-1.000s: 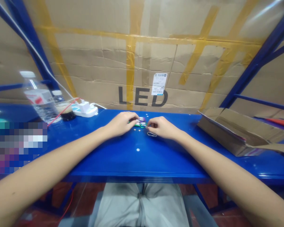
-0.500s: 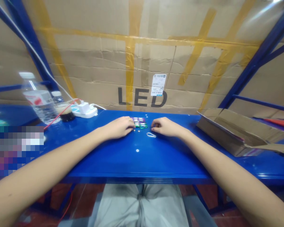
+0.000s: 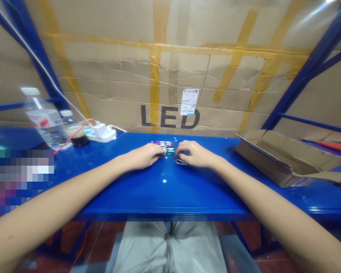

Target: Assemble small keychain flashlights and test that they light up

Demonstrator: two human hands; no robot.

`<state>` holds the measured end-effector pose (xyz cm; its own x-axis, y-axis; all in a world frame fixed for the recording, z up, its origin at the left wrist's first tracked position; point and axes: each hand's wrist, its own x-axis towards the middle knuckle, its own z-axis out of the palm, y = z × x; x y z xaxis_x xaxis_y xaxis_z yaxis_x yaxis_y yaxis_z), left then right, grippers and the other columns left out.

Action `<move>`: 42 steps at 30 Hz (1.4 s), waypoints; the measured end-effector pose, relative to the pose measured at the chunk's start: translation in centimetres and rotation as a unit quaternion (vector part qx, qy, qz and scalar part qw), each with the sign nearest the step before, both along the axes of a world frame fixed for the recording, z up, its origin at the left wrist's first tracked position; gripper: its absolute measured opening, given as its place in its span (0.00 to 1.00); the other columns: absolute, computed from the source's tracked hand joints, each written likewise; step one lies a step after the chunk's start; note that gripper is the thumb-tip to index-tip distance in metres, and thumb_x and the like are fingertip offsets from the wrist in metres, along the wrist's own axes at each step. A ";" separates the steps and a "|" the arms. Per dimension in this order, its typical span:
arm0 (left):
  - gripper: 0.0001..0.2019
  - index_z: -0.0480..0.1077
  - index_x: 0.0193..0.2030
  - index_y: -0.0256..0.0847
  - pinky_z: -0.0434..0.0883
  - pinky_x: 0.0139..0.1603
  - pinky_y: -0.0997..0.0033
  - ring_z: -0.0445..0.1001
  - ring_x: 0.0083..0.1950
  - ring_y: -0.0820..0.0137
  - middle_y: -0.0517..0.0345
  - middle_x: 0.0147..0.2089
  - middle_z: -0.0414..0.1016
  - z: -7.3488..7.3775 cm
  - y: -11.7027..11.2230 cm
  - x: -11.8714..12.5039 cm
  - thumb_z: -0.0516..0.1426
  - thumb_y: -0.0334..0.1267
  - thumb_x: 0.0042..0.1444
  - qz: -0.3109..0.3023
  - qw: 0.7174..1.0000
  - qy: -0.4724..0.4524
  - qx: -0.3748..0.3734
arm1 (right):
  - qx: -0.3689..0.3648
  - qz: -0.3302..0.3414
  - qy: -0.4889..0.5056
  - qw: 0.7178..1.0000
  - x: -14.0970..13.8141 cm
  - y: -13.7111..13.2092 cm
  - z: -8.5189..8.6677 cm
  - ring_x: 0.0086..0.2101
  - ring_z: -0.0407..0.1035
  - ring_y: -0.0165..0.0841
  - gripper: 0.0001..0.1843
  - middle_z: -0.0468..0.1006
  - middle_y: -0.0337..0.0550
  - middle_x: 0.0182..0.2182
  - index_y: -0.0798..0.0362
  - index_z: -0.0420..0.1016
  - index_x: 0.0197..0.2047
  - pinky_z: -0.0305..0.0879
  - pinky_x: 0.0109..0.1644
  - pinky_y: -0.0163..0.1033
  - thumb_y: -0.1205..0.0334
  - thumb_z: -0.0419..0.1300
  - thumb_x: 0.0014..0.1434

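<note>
A small row of coloured clips, purple and green, lies on the blue table near the back. My left hand rests knuckles up at the row's left end, fingers curled against it. My right hand sits at the right end, fingertips pinched together at the clips. A single silver clip lies loose just below my right fingers. What the fingertips pinch is too small to make out.
A water bottle, a dark cup and a white power strip stand at the back left. An open cardboard box lies at the right. A cardboard wall marked LED closes the back. A small white dot lies mid-table.
My right hand drew away to the right, then came back left to the clips. My left hand stayed at the row's left end.
</note>
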<state>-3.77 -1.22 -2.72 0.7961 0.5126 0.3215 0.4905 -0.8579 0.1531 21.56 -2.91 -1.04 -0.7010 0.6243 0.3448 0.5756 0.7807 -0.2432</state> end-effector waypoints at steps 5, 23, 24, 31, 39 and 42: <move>0.13 0.76 0.48 0.41 0.72 0.51 0.64 0.77 0.47 0.65 0.51 0.47 0.79 -0.2 0.2 0.2 0.52 0.26 0.63 -0.018 1.000 -0.019 -0.002 | 0.003 -0.012 0.002 1.000 0.2 0.0 0.2 0.38 0.70 0.35 0.15 0.80 0.46 0.35 0.56 0.80 0.36 0.64 0.47 0.41 0.78 0.54 0.54; 0.15 0.78 0.48 0.40 0.71 0.52 0.61 0.76 0.48 0.63 0.48 0.48 0.79 -1.0 0.9 0.6 0.52 0.26 0.63 -0.023 1.000 -0.012 -0.010 | -0.079 0.050 -0.004 0.996 0.6 0.0 0.4 0.33 0.73 0.32 0.19 0.80 0.42 0.31 0.54 0.82 0.29 0.68 0.43 0.38 0.80 0.51 0.50; 0.14 0.79 0.47 0.40 0.71 0.51 0.60 0.76 0.47 0.63 0.47 0.47 0.79 -1.0 1.0 0.6 0.53 0.27 0.63 -0.018 1.000 -0.009 -0.006 | -0.080 0.050 -0.004 0.996 0.5 0.0 0.3 0.34 0.73 0.33 0.19 0.80 0.42 0.31 0.54 0.82 0.29 0.68 0.43 0.38 0.80 0.51 0.49; 0.10 0.79 0.43 0.40 0.70 0.48 0.63 0.75 0.44 0.63 0.50 0.42 0.79 -0.9 1.1 0.4 0.55 0.29 0.63 0.000 1.000 0.009 -0.003 | -0.075 0.038 -0.015 0.996 0.5 0.0 0.3 0.35 0.74 0.34 0.19 0.82 0.43 0.34 0.54 0.83 0.33 0.68 0.44 0.38 0.79 0.52 0.51; 0.09 0.79 0.43 0.40 0.70 0.47 0.64 0.76 0.43 0.64 0.50 0.43 0.79 -0.6 0.9 0.2 0.56 0.31 0.62 0.021 1.000 0.006 -0.016 | -0.064 0.026 -0.022 0.997 0.4 -0.2 0.5 0.37 0.74 0.34 0.20 0.83 0.44 0.36 0.54 0.83 0.35 0.68 0.46 0.38 0.79 0.52 0.51; 0.08 0.79 0.43 0.40 0.70 0.48 0.64 0.76 0.42 0.64 0.50 0.42 0.79 -0.5 0.9 0.1 0.57 0.30 0.61 0.021 1.000 0.001 -0.021 | -0.063 0.022 -0.023 0.998 0.4 -0.3 0.5 0.37 0.74 0.34 0.20 0.83 0.44 0.36 0.54 0.83 0.35 0.68 0.46 0.38 0.79 0.52 0.51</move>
<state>-3.67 -0.32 -3.17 0.7742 0.5584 0.2979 0.5261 -0.8295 0.1876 21.96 -3.16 -0.51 -0.7416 0.6291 0.2331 0.5547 0.7704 -0.3144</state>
